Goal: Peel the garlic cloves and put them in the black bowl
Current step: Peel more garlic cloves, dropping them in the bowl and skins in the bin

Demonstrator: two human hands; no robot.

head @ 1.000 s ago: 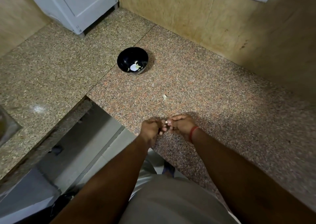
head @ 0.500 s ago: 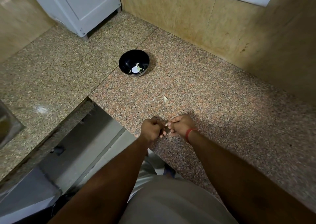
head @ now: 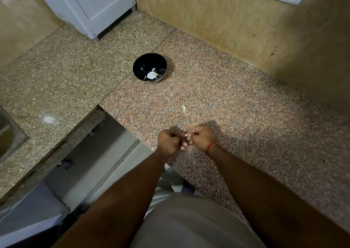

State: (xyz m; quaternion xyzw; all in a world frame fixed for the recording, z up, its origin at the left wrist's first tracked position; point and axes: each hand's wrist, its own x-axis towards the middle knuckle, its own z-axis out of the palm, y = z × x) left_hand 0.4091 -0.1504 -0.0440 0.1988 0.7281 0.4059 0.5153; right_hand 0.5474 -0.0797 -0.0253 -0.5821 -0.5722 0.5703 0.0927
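Granite desk (head: 236,100): left hand (head: 169,141) and right hand (head: 201,137) knuckles-up, curled fingers (head: 190,134) pinching garlic clove (head: 185,134) between them. Black bowl (head: 141,65) well beyond fingers, pale pieces inside.

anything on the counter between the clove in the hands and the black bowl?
Only a small pale scrap lies on the granite counter, flat and off the direct line. Otherwise nothing visible blocks the way from the hands to the black bowl.

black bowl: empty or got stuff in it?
Not empty. The upright black bowl holds a few pale pieces at its bottom; cloves or skins, cannot tell.
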